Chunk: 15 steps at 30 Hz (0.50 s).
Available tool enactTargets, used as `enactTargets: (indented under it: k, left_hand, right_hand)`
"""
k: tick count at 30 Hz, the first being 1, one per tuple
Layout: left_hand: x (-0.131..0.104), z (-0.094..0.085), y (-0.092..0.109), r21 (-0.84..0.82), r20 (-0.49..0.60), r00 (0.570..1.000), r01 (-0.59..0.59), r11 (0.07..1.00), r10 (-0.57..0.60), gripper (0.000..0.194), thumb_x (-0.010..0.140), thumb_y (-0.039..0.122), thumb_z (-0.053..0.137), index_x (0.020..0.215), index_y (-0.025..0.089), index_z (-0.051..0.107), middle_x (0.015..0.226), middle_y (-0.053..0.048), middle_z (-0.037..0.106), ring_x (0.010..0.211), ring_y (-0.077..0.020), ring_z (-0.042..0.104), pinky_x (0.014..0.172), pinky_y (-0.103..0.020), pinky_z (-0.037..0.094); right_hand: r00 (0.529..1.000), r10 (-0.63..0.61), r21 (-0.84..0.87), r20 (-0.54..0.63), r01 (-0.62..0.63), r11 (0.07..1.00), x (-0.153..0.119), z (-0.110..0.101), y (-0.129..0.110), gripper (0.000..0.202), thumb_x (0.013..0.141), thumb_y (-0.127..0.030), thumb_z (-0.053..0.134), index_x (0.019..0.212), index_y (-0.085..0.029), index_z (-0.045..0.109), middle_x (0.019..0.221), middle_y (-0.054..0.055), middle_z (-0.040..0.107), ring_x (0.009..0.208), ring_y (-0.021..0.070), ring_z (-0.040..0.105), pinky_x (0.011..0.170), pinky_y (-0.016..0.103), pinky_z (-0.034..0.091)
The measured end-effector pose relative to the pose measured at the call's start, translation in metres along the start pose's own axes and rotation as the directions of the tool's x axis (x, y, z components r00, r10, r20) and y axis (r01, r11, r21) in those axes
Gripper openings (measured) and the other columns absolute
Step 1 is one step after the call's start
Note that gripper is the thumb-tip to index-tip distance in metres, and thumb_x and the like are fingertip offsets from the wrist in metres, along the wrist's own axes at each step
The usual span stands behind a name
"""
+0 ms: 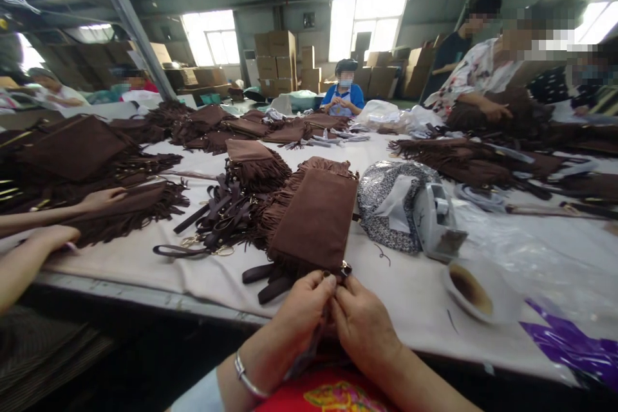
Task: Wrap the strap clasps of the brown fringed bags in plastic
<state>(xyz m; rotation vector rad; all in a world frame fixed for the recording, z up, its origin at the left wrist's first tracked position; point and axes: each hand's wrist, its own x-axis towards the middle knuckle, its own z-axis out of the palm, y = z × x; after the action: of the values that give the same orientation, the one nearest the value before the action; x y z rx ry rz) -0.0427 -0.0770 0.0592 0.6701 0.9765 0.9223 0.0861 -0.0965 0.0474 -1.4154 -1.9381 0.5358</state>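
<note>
A brown bag (313, 219) with a fringed edge lies in front of me at the table's near edge. At its near corner sits a small metal clasp (346, 267). My left hand (302, 309) and my right hand (367, 318) meet just below that corner, fingertips pinched together. Something small is between them, mostly hidden by the fingers, so I cannot make it out. Dark wrist straps (219, 215) with metal rings are heaped left of the bag, and loose strap ends (275, 286) lie by its near left side. Another fringed bag (255, 164) lies behind.
A tape dispenser (439, 222) stands right of the bag, against a plastic-wrapped grey bundle (393, 203). Nearby are a white bowl (502, 302) and purple plastic (574, 341). A co-worker's hands (101, 199) rest on a brown bag at left. Other people work around the table.
</note>
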Motion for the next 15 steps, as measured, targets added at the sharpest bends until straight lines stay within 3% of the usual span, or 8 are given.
enactTargets:
  k: [4,7,10,12,15]
  left_hand:
    - [-0.004,0.000,0.004,0.121,0.023,1.000,-0.013,0.993,0.011,0.030,0.074,0.039,0.067,0.089,0.015,0.057,0.078,-0.002,0.060,0.068,-0.0129,0.057,0.057,-0.022,0.045]
    - [-0.007,0.002,0.007,0.209,-0.018,1.000,0.015,0.978,-0.012,0.024,0.077,0.038,0.060,0.083,0.016,0.053,0.073,-0.002,0.058,0.063,-0.0125,0.055,0.052,-0.022,0.043]
    - [-0.009,0.004,0.007,0.244,-0.027,0.998,0.066,0.968,-0.061,0.014,0.078,0.031,0.054,0.082,0.018,0.050,0.070,-0.001,0.059,0.056,-0.0110,0.054,0.048,-0.021,0.041]
    - [-0.011,0.004,0.006,0.244,-0.020,0.997,0.071,0.967,-0.068,0.010,0.076,0.025,0.052,0.084,0.019,0.050,0.067,0.001,0.057,0.052,-0.0095,0.051,0.046,-0.020,0.039]
    - [-0.010,-0.002,0.006,0.212,0.017,1.000,0.014,0.977,-0.018,0.013,0.073,0.023,0.058,0.084,0.019,0.053,0.061,0.004,0.054,0.045,-0.0078,0.044,0.043,-0.019,0.036]
  right_hand:
    - [0.998,-0.004,0.106,-0.058,0.011,0.994,0.005,-0.022,0.008,0.027,0.093,-0.032,0.046,0.089,-0.020,0.070,0.084,0.007,0.067,0.077,0.0180,0.062,0.075,0.028,0.047]
    - [0.968,0.228,0.289,-0.107,-0.189,0.938,0.023,-0.033,0.019,0.030,0.089,-0.042,0.052,0.092,-0.018,0.070,0.082,0.007,0.069,0.074,0.0189,0.061,0.069,0.029,0.047]
    - [0.895,0.438,0.563,0.081,-0.404,0.721,0.050,-0.033,0.024,0.040,0.083,-0.053,0.056,0.088,-0.014,0.068,0.081,0.008,0.069,0.062,0.0154,0.059,0.053,0.025,0.043]
    - [0.856,0.474,0.697,0.206,-0.468,0.543,0.067,-0.029,0.022,0.043,0.078,-0.057,0.061,0.078,-0.014,0.064,0.073,0.006,0.066,0.052,0.0108,0.054,0.045,0.021,0.036]
    - [0.824,0.483,0.790,0.297,-0.496,0.360,0.089,-0.026,0.011,0.042,0.069,-0.055,0.071,0.070,-0.016,0.054,0.055,-0.003,0.056,0.040,0.0057,0.042,0.038,0.018,0.023]
